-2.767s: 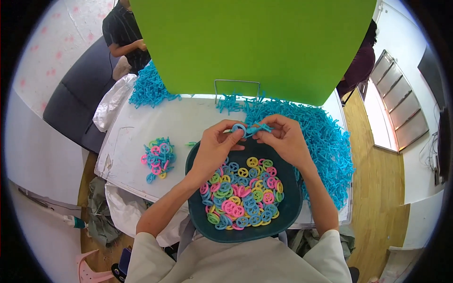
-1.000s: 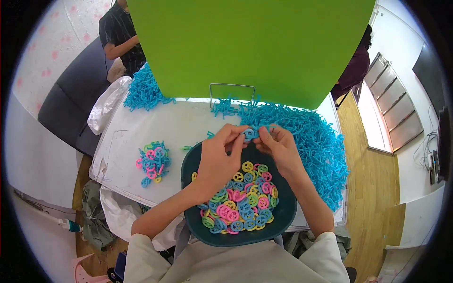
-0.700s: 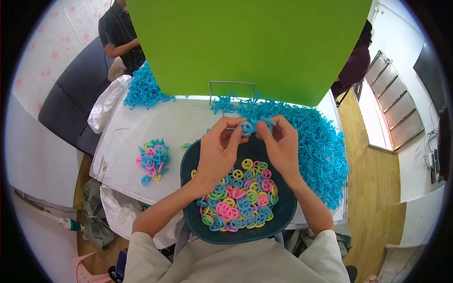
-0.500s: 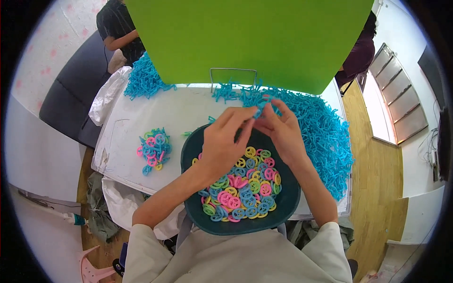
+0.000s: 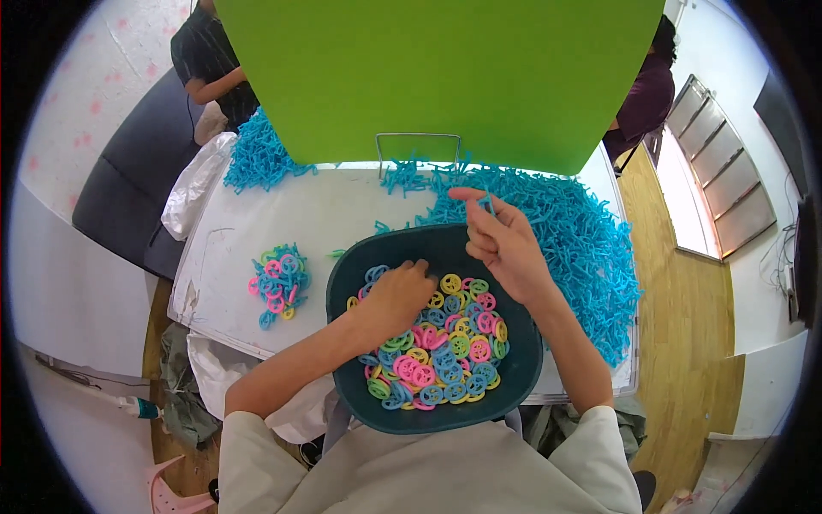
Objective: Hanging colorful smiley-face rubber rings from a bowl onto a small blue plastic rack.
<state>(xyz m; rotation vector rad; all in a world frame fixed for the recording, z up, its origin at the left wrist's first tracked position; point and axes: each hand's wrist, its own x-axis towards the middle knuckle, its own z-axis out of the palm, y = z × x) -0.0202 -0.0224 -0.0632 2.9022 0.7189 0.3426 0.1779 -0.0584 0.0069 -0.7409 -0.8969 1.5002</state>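
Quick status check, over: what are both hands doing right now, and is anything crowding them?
Left hand down in the dark bowl, on the coloured rings. Right hand raised, pinching a blue strip. Blue strip heap close alongside.

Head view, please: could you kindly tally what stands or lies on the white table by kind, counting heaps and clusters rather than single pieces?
dark teal round plastic basin: 1
heaps of blue shredded plastic strips: 2
loose cluster of pastel plastic rings: 1
upright green board: 1
Total: 5
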